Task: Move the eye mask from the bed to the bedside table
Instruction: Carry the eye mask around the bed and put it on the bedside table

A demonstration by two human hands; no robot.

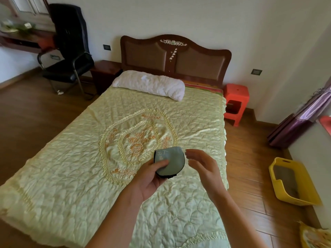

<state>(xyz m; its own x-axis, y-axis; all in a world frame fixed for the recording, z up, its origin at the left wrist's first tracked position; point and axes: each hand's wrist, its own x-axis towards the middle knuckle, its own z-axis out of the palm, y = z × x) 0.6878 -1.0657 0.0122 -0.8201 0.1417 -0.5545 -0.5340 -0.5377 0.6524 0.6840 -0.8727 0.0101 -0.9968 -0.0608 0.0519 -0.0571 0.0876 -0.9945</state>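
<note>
A folded grey-green eye mask [171,160] with a black edge is held above the bed [71,158], over its pale yellow quilted cover. My left hand [152,178] grips the mask from below, thumb pressed on its front. Just to the right of the mask, my right hand [202,163] hovers with fingers apart, not touching it. The dark wooden bedside table [105,72] stands at the far left of the headboard, well away from both hands.
A white pillow [150,85] lies at the head of the bed. A black chair [69,56] stands left of the bedside table. A red plastic stool [235,102] sits right of the bed, and a yellow basket [293,183] lies on the wooden floor.
</note>
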